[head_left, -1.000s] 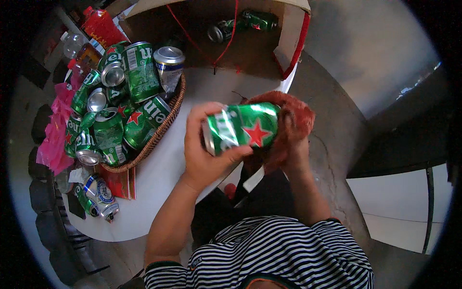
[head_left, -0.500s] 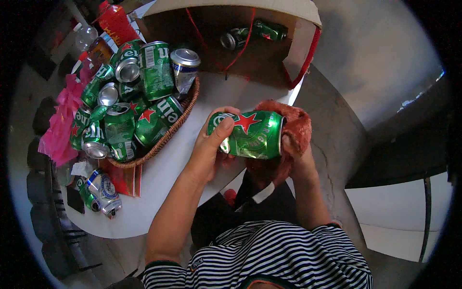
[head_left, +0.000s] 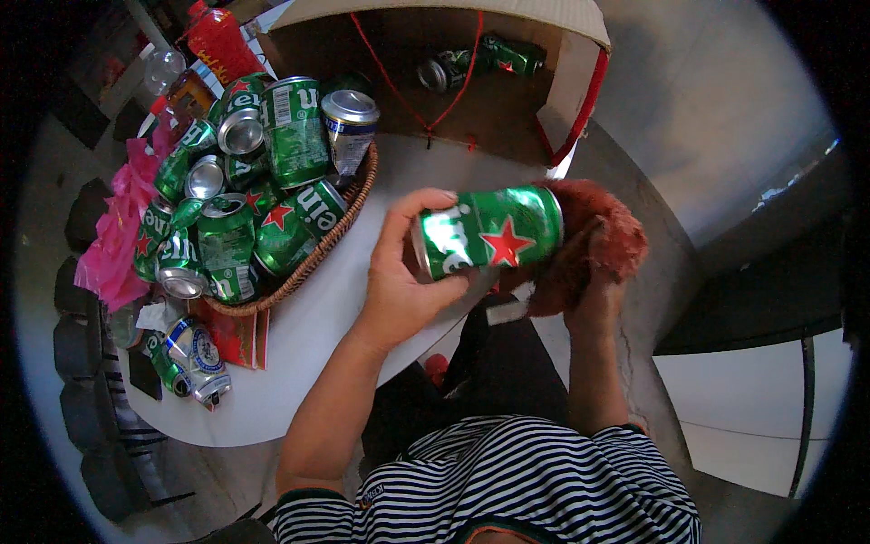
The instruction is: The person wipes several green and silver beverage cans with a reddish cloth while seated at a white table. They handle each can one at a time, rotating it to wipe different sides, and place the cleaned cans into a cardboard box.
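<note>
A green can with a red star [head_left: 494, 234] lies sideways in front of me over the table's edge. Gripping its left end is my left hand [head_left: 408, 272], thumb below and fingers around the top. My right hand [head_left: 600, 276] is wrapped in a reddish-brown cloth [head_left: 607, 227] beside the can's right end; a pale tag hangs from the cloth. The right fingers are mostly hidden by the fabric. To the left, a wicker basket [head_left: 340, 240] is heaped with green cans [head_left: 294, 131] and one silver-and-blue can [head_left: 349, 131].
An open cardboard box [head_left: 408, 109] with red cords holds green cans [head_left: 512, 56] at the back. A silver can [head_left: 195, 349] and a green can lie near the white table's [head_left: 281, 390] left edge. A pink plastic bag [head_left: 118, 236] and bottles [head_left: 222, 45] stand beyond the basket.
The can has turned in my left hand, its star now lower and further right. My right hand and the cloth have shifted right, off the can's side.
</note>
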Tool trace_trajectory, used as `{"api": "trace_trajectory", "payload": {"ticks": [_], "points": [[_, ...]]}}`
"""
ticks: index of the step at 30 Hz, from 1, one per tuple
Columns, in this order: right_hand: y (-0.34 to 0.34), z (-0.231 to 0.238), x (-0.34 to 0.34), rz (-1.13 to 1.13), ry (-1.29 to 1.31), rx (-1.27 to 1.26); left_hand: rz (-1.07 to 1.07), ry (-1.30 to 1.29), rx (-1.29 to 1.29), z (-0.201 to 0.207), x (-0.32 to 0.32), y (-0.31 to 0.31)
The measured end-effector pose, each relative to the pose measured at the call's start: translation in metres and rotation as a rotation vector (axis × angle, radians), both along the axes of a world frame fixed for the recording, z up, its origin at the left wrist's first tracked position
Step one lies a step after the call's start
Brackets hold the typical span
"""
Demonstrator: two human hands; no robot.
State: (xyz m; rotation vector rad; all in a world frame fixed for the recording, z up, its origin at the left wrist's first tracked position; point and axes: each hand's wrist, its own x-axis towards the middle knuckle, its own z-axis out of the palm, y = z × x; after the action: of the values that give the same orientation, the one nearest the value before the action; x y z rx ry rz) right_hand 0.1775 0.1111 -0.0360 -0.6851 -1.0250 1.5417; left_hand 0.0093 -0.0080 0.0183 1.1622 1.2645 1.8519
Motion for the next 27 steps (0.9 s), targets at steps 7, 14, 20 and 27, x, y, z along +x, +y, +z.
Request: {"api": "trace_trajectory", "payload": {"ticks": [7, 14, 20, 27], "points": [[-0.017, 0.037, -0.023, 0.206, -0.136, 0.607, 0.194, 0.776, 0.242, -0.006, 0.007, 0.003], [0.007, 0.033, -0.034, 0.210, 0.013, 0.477, -0.027, 0.321, 0.172, -0.016, 0.004, 0.004], [-0.004, 0.012, -0.026, 0.080, -0.072, 0.476, -0.468, -0.735, -0.343, -0.004, -0.003, 0.001], [-0.013, 0.017, -0.030, 0.101, -0.190, 0.550, -0.310, -0.457, -0.323, -0.005, 0.001, -0.001]]}}
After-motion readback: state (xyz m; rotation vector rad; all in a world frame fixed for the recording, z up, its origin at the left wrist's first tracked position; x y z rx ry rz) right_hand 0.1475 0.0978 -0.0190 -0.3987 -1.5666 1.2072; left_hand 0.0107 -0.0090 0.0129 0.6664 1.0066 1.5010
